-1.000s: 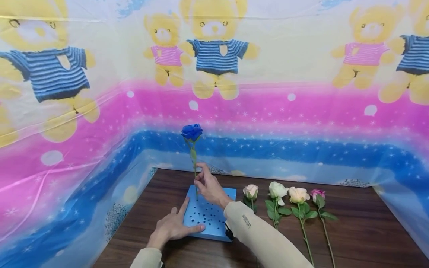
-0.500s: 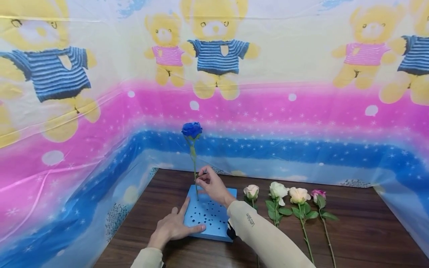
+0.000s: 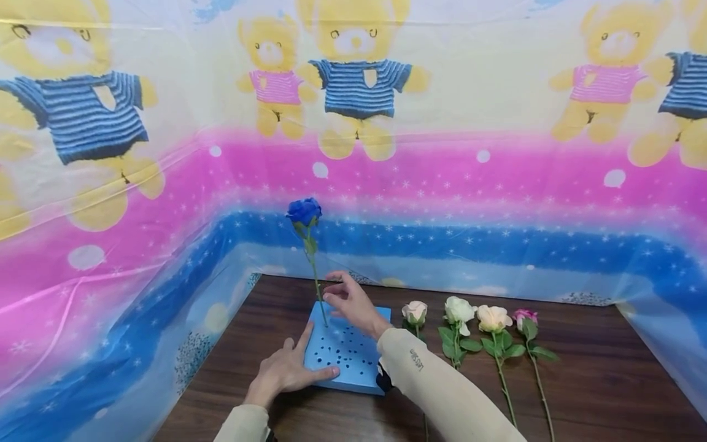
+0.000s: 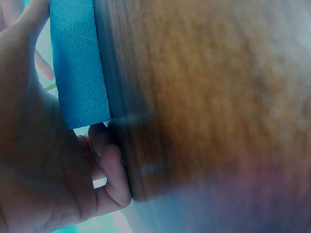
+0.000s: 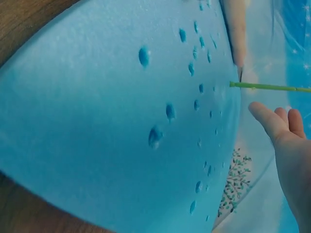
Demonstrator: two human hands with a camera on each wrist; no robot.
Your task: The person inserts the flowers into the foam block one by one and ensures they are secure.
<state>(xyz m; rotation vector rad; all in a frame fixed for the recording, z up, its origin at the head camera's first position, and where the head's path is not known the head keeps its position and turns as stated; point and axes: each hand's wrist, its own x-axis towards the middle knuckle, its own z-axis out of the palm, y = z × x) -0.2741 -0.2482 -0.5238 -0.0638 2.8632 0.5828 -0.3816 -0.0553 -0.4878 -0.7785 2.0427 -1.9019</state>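
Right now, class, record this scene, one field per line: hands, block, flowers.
Left hand: touching the blue block at its left side
Right hand: beside the stem of the blue rose, not gripping it
Block: flat on the table, dotted with holes
Rose: standing in the block, tilted left in the head view
Lying at right: pale pink rose, white rose, peach rose, magenta flower

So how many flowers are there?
5: the blue flower stands in the block; the pale pink flower, white flower, peach flower and magenta flower lie to its right on the table.
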